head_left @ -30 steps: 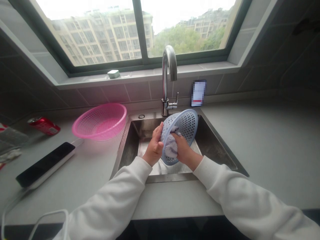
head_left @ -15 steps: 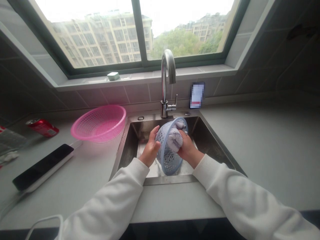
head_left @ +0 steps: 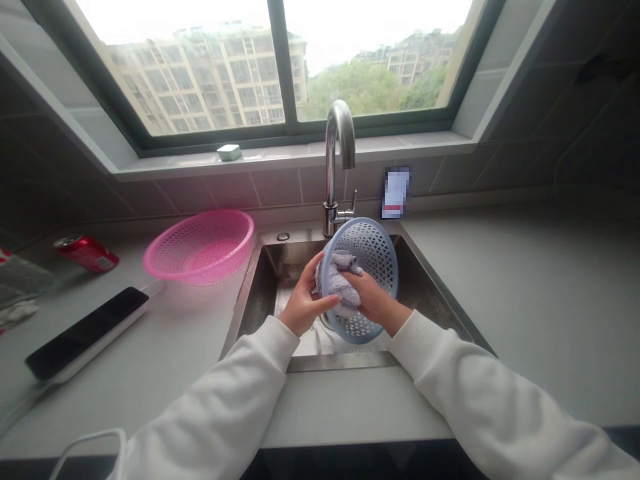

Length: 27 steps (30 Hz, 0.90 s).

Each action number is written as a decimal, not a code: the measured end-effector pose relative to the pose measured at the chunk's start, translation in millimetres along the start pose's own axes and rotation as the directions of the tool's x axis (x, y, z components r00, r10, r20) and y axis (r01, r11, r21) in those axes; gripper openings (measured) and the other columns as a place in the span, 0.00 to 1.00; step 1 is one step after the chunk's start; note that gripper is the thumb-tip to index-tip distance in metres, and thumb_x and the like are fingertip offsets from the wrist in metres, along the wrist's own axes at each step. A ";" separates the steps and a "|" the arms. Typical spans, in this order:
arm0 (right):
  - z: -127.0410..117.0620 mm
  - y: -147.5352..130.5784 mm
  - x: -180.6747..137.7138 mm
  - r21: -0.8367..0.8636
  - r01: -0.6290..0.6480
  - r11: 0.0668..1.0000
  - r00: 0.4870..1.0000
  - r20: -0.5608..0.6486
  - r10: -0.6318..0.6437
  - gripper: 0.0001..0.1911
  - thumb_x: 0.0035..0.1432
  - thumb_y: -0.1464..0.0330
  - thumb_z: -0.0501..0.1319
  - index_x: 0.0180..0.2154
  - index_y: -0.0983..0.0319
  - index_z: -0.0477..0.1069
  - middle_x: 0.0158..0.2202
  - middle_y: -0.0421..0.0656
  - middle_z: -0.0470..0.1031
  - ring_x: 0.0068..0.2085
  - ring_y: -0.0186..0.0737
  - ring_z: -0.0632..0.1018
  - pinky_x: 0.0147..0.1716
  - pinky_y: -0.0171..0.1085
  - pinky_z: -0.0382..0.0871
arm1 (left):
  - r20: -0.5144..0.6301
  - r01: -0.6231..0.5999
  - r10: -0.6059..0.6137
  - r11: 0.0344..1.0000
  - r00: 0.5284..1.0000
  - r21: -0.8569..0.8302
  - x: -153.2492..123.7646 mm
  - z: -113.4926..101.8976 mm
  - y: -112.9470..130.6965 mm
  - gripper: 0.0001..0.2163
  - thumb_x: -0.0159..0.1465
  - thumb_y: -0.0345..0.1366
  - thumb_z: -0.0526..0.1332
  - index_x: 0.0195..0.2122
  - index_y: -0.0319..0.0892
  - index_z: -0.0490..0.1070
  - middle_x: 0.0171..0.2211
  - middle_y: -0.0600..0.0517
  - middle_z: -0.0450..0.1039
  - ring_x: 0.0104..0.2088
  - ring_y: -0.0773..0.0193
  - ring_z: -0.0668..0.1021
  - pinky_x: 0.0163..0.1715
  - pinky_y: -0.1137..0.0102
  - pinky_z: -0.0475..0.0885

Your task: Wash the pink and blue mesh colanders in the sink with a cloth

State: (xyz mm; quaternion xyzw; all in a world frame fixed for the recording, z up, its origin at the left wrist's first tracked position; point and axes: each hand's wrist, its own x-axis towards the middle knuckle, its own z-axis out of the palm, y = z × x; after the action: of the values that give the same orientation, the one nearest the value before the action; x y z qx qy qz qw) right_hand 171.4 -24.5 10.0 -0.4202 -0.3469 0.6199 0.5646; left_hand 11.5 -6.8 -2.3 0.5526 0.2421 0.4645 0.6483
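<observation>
Currently, the left hand (head_left: 305,297) grips the rim of a round light-blue plastic mesh basket (head_left: 373,257) over a stainless-steel sink (head_left: 255,293), while the right hand (head_left: 375,300) presses a crumpled lilac terry cloth (head_left: 343,283) into its hollow, seemingly mid-wipe, the bare mesh beyond apparently calling for the next pass.

A pale grey countertop (head_left: 500,320) runs left and right of a steel sink (head_left: 340,362). Just left of the sink sits a pink plastic basket (head_left: 200,247), with a red can (head_left: 87,253) on its side farther left. Nearer lies a black-and-white power strip (head_left: 85,333), and a crumpled plastic bag (head_left: 20,283) lies at the far left edge.
</observation>
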 end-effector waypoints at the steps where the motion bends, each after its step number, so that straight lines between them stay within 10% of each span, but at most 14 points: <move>1: -1.1 -0.9 -0.3 -0.050 0.010 0.999 0.999 0.031 -0.008 0.15 0.49 0.62 0.72 0.41 0.56 0.81 0.39 0.42 0.84 0.42 0.47 0.82 0.43 0.42 0.76 | -0.007 -0.009 0.009 1.000 1.000 -0.011 0.4 -0.5 0.8 0.50 0.48 0.46 0.81 0.70 0.52 0.60 0.64 0.43 0.70 0.65 0.38 0.71 0.65 0.47 0.66; 6: -7.5 -5.7 0.3 -0.199 0.121 0.972 0.988 0.116 -0.099 0.15 0.49 0.64 0.72 0.41 0.58 0.81 0.41 0.42 0.84 0.44 0.47 0.82 0.50 0.44 0.74 | 0.005 0.046 -0.046 0.999 0.999 0.017 3.4 -4.0 4.8 0.49 0.45 0.48 0.82 0.68 0.49 0.64 0.63 0.42 0.71 0.64 0.36 0.72 0.66 0.46 0.65; 14: -14.7 -8.2 9.6 0.155 0.094 0.983 0.990 -0.121 -0.075 0.15 0.49 0.56 0.71 0.36 0.56 0.77 0.30 0.41 0.82 0.39 0.50 0.82 0.43 0.47 0.78 | 0.089 0.106 -0.110 0.993 0.990 0.047 1.0 -3.5 6.1 0.49 0.45 0.44 0.82 0.69 0.51 0.64 0.60 0.42 0.73 0.62 0.36 0.74 0.63 0.43 0.67; 21: -7.6 -9.4 0.4 -0.073 0.097 0.993 0.992 0.092 -0.091 0.16 0.47 0.64 0.73 0.41 0.56 0.81 0.39 0.41 0.84 0.42 0.47 0.82 0.50 0.46 0.76 | 0.063 0.076 -0.078 0.996 0.995 0.038 1.2 -4.6 5.8 0.52 0.45 0.46 0.82 0.70 0.51 0.62 0.61 0.42 0.73 0.64 0.33 0.72 0.63 0.43 0.67; 27: -11.4 -8.1 3.6 -0.127 0.180 0.975 0.982 0.080 -0.171 0.18 0.48 0.62 0.74 0.43 0.56 0.81 0.42 0.41 0.84 0.46 0.48 0.81 0.53 0.46 0.74 | -0.006 0.043 -0.043 0.999 0.999 -0.029 7.2 -10.2 -4.8 0.65 0.39 0.53 0.83 0.75 0.55 0.46 0.76 0.40 0.47 0.76 0.36 0.51 0.72 0.46 0.54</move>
State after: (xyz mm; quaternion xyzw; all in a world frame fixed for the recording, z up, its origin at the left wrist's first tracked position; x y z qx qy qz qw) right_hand 185.1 -20.5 12.3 -0.4033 -0.4426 0.5569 0.5757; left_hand 7.9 4.6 -8.1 0.5364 0.2494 0.4557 0.6652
